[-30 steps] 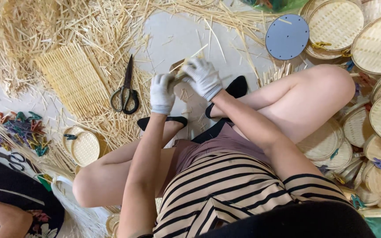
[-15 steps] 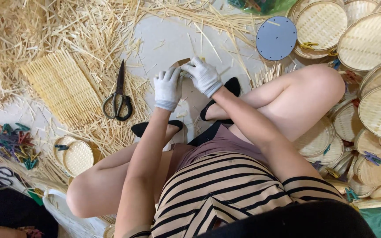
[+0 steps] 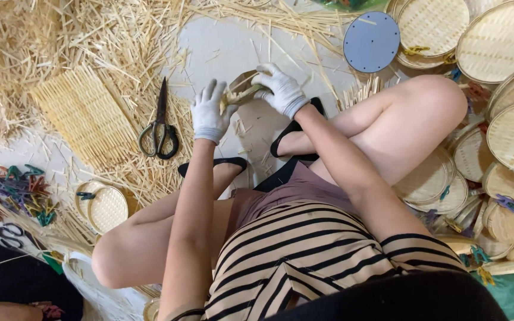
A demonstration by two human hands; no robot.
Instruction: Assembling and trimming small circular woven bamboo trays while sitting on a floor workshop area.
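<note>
I sit cross-legged on the floor, both hands in white gloves. My left hand (image 3: 209,112) and my right hand (image 3: 281,89) together hold a small round woven bamboo piece (image 3: 240,90) in front of my feet; the left grips its near left edge, the right covers its far right side. Black scissors (image 3: 159,126) lie on the floor just left of my left hand. A flat woven bamboo mat (image 3: 84,116) lies further left among loose strips.
Stacks of round woven bamboo trays (image 3: 501,119) fill the right side. A blue-grey round disc (image 3: 371,41) lies at the top. Loose bamboo strips (image 3: 60,41) cover the upper left. Coloured clips (image 3: 22,193) and small woven discs (image 3: 105,208) lie at the left.
The view has shifted a little. My hands have kept hold of the woven piece and turned it slightly; the left hand's fingers have spread upward.
</note>
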